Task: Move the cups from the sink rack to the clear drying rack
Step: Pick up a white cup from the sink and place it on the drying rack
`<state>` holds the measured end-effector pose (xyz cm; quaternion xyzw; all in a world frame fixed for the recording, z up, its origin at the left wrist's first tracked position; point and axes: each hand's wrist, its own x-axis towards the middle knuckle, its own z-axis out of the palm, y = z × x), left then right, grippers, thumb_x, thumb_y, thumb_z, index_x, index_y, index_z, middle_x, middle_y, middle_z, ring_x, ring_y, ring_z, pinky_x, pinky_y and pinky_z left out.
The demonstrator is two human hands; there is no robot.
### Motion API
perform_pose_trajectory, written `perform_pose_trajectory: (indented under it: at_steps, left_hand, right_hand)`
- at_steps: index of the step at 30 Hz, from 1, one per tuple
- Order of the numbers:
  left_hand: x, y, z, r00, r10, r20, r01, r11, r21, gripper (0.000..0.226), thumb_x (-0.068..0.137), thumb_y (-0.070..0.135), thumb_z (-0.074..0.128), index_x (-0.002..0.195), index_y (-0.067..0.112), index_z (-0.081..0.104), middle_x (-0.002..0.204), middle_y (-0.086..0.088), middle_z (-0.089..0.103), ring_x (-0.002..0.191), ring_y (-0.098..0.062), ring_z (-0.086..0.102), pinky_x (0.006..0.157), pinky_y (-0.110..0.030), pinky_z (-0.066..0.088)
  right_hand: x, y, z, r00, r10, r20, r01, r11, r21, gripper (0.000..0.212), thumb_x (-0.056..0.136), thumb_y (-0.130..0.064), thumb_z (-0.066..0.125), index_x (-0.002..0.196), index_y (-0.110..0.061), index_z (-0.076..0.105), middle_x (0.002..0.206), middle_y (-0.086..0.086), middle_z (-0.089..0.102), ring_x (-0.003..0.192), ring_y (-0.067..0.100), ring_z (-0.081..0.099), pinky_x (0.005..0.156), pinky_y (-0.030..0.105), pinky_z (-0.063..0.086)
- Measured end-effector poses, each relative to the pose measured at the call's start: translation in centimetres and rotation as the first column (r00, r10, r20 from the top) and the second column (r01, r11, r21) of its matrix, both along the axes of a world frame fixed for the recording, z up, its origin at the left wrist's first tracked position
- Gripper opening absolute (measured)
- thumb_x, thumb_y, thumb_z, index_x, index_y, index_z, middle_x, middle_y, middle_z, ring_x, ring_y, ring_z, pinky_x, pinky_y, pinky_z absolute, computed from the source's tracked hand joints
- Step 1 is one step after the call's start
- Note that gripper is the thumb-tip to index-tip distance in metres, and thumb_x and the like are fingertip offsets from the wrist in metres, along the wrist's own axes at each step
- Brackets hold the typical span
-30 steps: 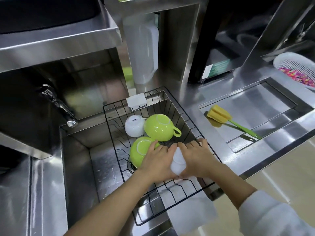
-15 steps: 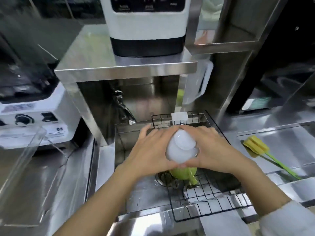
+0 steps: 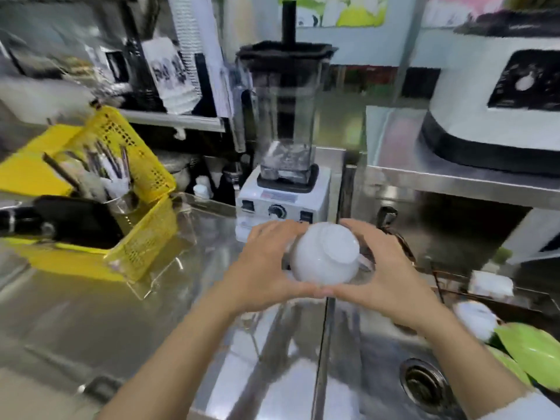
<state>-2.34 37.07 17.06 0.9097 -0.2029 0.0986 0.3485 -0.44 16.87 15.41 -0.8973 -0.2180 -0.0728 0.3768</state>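
Observation:
A white cup point(image 3: 325, 253) is held upside down between my left hand point(image 3: 260, 268) and my right hand point(image 3: 391, 277), both cupped around its sides, above the counter's edge by the sink. A clear drying rack point(image 3: 157, 262) stands on the counter to the left, holding a yellow basket. At the right edge, in the black wire sink rack point(image 3: 439, 286), sit another white cup point(image 3: 475, 321) and green cups point(image 3: 533, 356), partly cut off by the frame.
A yellow perforated basket point(image 3: 130, 189) with utensils sits in the clear rack. A blender point(image 3: 286, 165) stands behind my hands. A white appliance point(image 3: 497, 110) rests on a steel shelf at the right. The sink drain point(image 3: 424, 383) lies below right.
Both hands lifted the white cup out of the sink rack and carried it left, toward the counter. The view swung left, bringing the yellow basket and clear rack into sight.

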Motion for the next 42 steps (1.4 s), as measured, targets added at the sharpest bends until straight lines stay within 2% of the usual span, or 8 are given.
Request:
perform_pose_trajectory:
  at_steps: [7,10,14,21,25,28,36,42]
  left_hand:
    - [1.9,10.7,-0.3,0.989,0.138,-0.053,-0.141,0.988,-0.066,0.084,0.059,0.034,0.084,0.131,0.02,0.044,0.123,-0.004,0.039,0.122,-0.017,0.037,0.107,-0.024,0.026]
    - [3.0,13.8,-1.5,0.984,0.166,-0.065,-0.171,0.983,-0.069,0.081,0.066,0.029,0.081,0.134,0.022,0.037,0.125,-0.003,0.044,0.12,-0.016,0.041,0.103,-0.025,0.03]
    - [4.1,16.9,-2.6,0.976,0.111,-0.187,-0.172,0.921,-0.35,0.061,0.062,0.039,0.067,0.118,0.032,0.044,0.121,0.014,0.05,0.111,0.002,0.048,0.089,-0.011,0.039]
    - [7.6,19.5,-4.5,0.934,0.175,-0.312,-0.328,0.77,-0.548,0.046,0.065,0.056,0.065,0.097,0.025,0.053,0.103,0.005,0.057,0.095,-0.006,0.056,0.086,-0.039,0.044]
    - [8.8,20.7,-4.5,0.917,0.234,-0.322,-0.375,0.779,-0.503,0.044,0.064,0.054,0.064,0.087,0.018,0.056,0.089,0.003,0.049,0.079,-0.001,0.046,0.074,-0.019,0.038]
    - [9.1,20.8,-5.1,0.882,0.322,-0.343,-0.441,0.822,-0.361,0.051,0.078,0.042,0.065,0.122,0.018,0.055,0.107,0.0,0.04,0.093,0.006,0.042,0.079,-0.01,0.029]
    - [7.8,19.8,-5.3,0.873,0.418,-0.251,-0.477,0.839,-0.261,0.074,0.077,0.049,0.06,0.14,0.023,0.031,0.142,-0.004,0.041,0.131,-0.018,0.037,0.109,-0.04,0.031]
    - [6.9,16.1,-3.4,0.864,0.501,0.049,-0.502,0.865,0.015,0.077,0.081,0.055,0.055,0.143,0.021,0.026,0.156,-0.002,0.017,0.143,-0.017,0.012,0.116,-0.037,0.013]
  right_hand:
    - [3.5,12.1,-0.3,0.998,0.061,-0.014,-0.06,0.996,0.071,0.084,0.047,-0.068,0.064,0.122,-0.044,0.035,0.118,-0.02,0.047,0.116,0.016,0.037,0.095,0.041,0.038]
    - [5.1,16.2,-0.6,0.998,0.067,-0.018,-0.066,0.997,0.032,0.083,0.049,-0.066,0.067,0.121,-0.039,0.038,0.121,-0.007,0.051,0.114,0.022,0.041,0.095,0.046,0.039]
    - [7.5,20.0,-1.2,0.997,0.034,-0.072,-0.031,0.998,0.046,0.067,0.048,-0.062,0.071,0.101,-0.045,0.034,0.099,-0.014,0.047,0.098,0.014,0.037,0.082,0.039,0.036]
    - [10.8,25.2,-2.1,0.999,-0.038,-0.022,0.036,0.996,-0.088,0.072,0.046,-0.068,0.065,0.1,-0.03,0.036,0.088,-0.005,0.051,0.081,0.019,0.038,0.071,0.036,0.028]
    - [11.7,27.0,-3.2,0.997,-0.073,-0.015,0.071,0.992,-0.102,0.075,0.046,-0.066,0.066,0.099,-0.025,0.033,0.087,-0.004,0.052,0.088,0.025,0.05,0.075,0.037,0.029]
    - [12.1,27.4,-3.8,0.992,-0.118,-0.043,0.115,0.99,-0.08,0.074,0.05,-0.059,0.073,0.101,-0.022,0.034,0.094,-0.001,0.054,0.094,0.026,0.052,0.077,0.036,0.028]
    - [12.3,27.1,-3.7,0.99,-0.047,-0.13,0.027,0.988,-0.151,0.063,0.065,-0.05,0.066,0.111,-0.018,0.037,0.114,0.006,0.056,0.111,0.028,0.048,0.087,0.04,0.027]
    - [11.5,21.6,-2.1,0.992,0.058,-0.112,-0.067,0.994,-0.082,0.091,0.074,-0.052,0.06,0.145,-0.03,0.009,0.157,-0.002,0.012,0.143,0.017,0.014,0.112,0.048,0.014]
